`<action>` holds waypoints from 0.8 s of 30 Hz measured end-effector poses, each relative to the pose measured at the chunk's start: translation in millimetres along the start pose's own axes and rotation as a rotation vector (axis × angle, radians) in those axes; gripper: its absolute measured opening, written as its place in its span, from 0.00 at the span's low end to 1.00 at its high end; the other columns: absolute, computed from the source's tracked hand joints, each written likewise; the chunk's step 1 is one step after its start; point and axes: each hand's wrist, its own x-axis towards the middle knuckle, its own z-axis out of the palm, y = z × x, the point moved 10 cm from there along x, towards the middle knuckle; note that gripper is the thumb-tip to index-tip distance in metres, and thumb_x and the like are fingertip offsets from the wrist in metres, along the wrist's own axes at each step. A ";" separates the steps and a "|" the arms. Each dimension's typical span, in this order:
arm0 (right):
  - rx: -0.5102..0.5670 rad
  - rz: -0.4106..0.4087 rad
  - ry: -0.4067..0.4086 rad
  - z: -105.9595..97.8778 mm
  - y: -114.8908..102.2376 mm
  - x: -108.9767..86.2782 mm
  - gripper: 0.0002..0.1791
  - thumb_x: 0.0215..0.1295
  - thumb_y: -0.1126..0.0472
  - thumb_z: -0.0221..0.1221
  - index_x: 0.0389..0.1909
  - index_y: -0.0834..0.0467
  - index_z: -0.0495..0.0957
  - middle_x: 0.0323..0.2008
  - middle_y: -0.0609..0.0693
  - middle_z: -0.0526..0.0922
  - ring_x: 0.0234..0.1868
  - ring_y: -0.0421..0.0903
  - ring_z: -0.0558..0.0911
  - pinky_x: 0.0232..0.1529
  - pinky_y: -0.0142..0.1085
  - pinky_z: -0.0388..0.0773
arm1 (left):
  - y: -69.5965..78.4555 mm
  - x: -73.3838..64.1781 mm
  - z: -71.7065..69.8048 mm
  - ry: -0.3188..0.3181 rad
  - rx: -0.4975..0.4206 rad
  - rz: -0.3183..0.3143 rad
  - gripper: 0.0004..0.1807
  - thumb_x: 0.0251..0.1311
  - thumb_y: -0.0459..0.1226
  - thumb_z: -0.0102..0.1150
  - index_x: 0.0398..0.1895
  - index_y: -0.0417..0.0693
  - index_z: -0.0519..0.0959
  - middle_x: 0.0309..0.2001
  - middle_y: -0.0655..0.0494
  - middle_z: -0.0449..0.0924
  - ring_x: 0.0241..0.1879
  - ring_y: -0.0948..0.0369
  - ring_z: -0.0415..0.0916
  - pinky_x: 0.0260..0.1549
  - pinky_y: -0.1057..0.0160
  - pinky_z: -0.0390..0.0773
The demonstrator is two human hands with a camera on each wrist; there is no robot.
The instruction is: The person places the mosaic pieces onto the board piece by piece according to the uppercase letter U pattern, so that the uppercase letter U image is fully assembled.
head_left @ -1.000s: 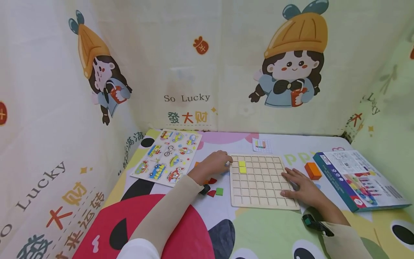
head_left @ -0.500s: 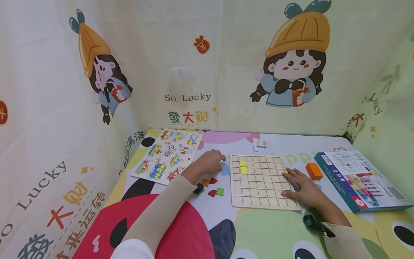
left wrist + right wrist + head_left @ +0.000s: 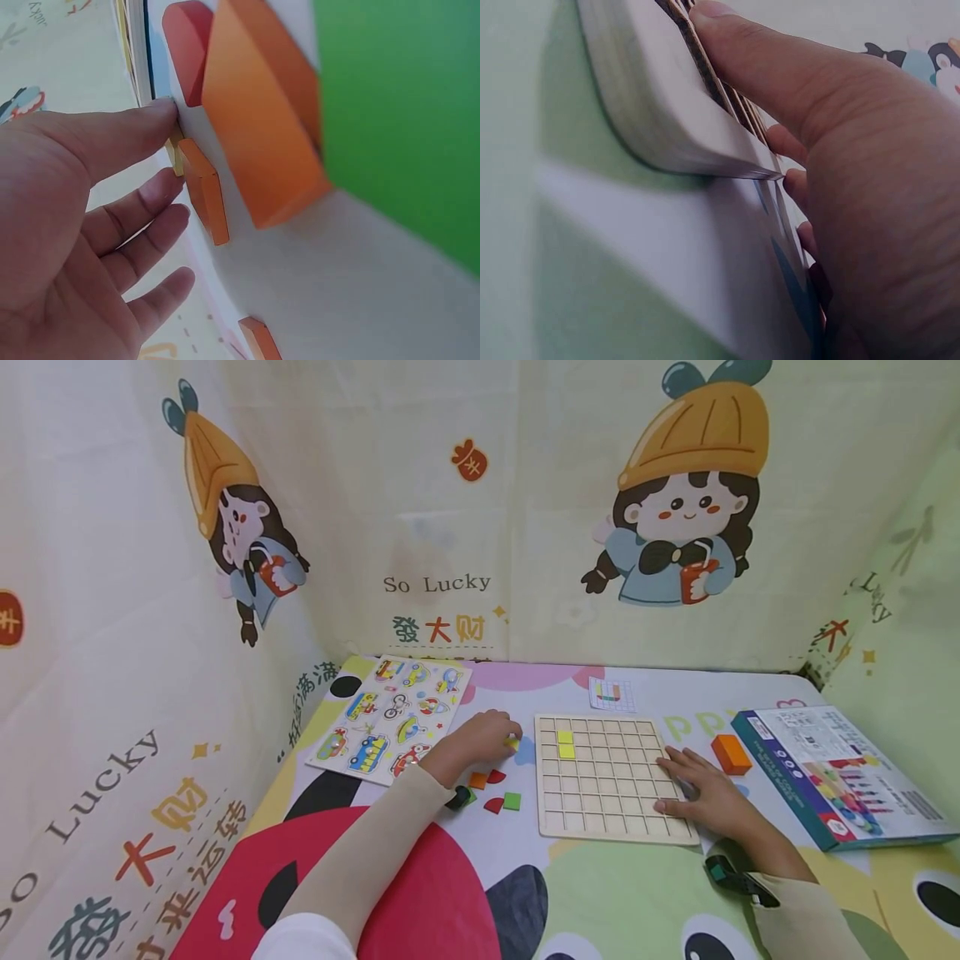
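My left hand (image 3: 486, 739) is left of the wooden grid board (image 3: 611, 818). In the left wrist view its thumb and index finger pinch a thin yellow square tile (image 3: 177, 154), mostly hidden between them. An orange tile (image 3: 206, 191) lies right beside the fingertips. Two yellow squares (image 3: 566, 744) sit one above the other in the board's upper left cells. My right hand (image 3: 701, 791) rests on the board's right edge, fingers fairly straight. In the right wrist view its thumb (image 3: 757, 64) lies on the raised grid at the rim.
Loose red pieces (image 3: 493, 806), a green square (image 3: 512, 801) and an orange piece (image 3: 477, 781) lie left of the board. A sticker sheet (image 3: 390, 714) lies farther left. A pattern card (image 3: 611, 694) is behind. Orange blocks (image 3: 731, 754) and a box (image 3: 847, 777) are at right.
My left hand has moved left, away from the board's upper left corner, and down to the loose pieces, where it has taken hold of a yellow tile. The right hand stays put.
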 end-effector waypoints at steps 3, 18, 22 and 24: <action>0.004 0.002 -0.002 -0.1 -0.2 0.0 0.51 0.52 0.35 0.66 0.71 0.59 0.63 0.74 0.60 0.54 0.73 0.65 0.44 0.59 0.72 0.43 | 0.0 -0.5 0.4 -0.008 -0.005 0.001 0.18 0.63 0.46 0.62 0.57 0.60 0.80 0.50 0.61 0.74 0.46 0.62 0.67 0.45 0.62 0.74; -0.011 0.018 -0.024 3.2 2.6 2.1 0.53 0.52 0.33 0.65 0.72 0.59 0.61 0.74 0.61 0.52 0.73 0.65 0.43 0.58 0.73 0.43 | 13.3 2.3 -1.6 0.015 0.068 0.086 0.19 0.63 0.47 0.62 0.56 0.57 0.81 0.48 0.62 0.75 0.43 0.63 0.67 0.48 0.63 0.72; -0.013 0.019 -0.023 3.4 4.1 2.0 0.53 0.52 0.33 0.65 0.72 0.59 0.61 0.74 0.61 0.52 0.73 0.65 0.43 0.59 0.73 0.43 | 18.6 5.1 0.5 0.033 0.062 0.104 0.19 0.63 0.47 0.63 0.57 0.57 0.80 0.46 0.63 0.75 0.42 0.64 0.67 0.47 0.64 0.72; -0.019 0.017 -0.024 2.6 4.0 1.6 0.52 0.52 0.33 0.65 0.72 0.59 0.61 0.74 0.61 0.52 0.73 0.65 0.43 0.59 0.72 0.43 | 21.8 5.9 1.7 0.034 0.054 0.114 0.19 0.63 0.47 0.62 0.57 0.58 0.80 0.46 0.63 0.74 0.42 0.64 0.67 0.45 0.65 0.72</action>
